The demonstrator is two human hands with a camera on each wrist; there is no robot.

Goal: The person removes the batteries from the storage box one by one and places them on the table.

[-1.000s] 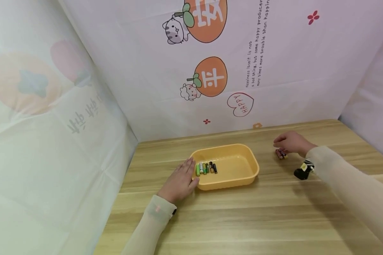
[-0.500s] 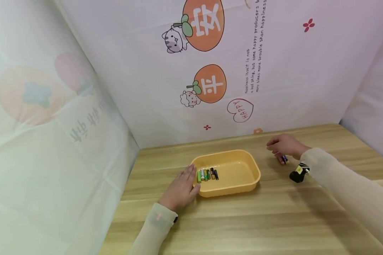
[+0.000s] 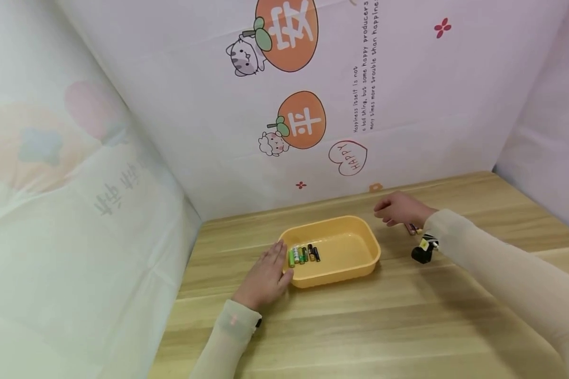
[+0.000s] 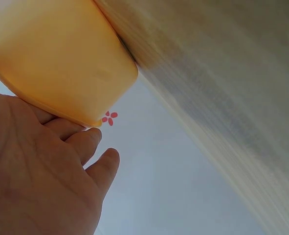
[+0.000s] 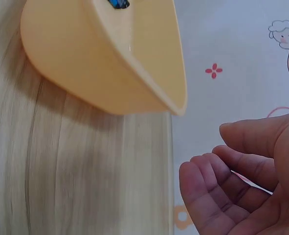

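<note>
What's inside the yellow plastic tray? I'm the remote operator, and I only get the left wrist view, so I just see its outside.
Observer: Six small cylindrical batteries lie side by side in it, near the end that the left hand touches.
Operator: Is the right hand holding anything?
Observer: Nothing shows between its thumb and fingers in the right wrist view.
Operator: Any battery outside the tray?
Observer: Yes, a small reddish cylindrical battery is on the wood-grain table, partly hidden behind the right hand.
</note>
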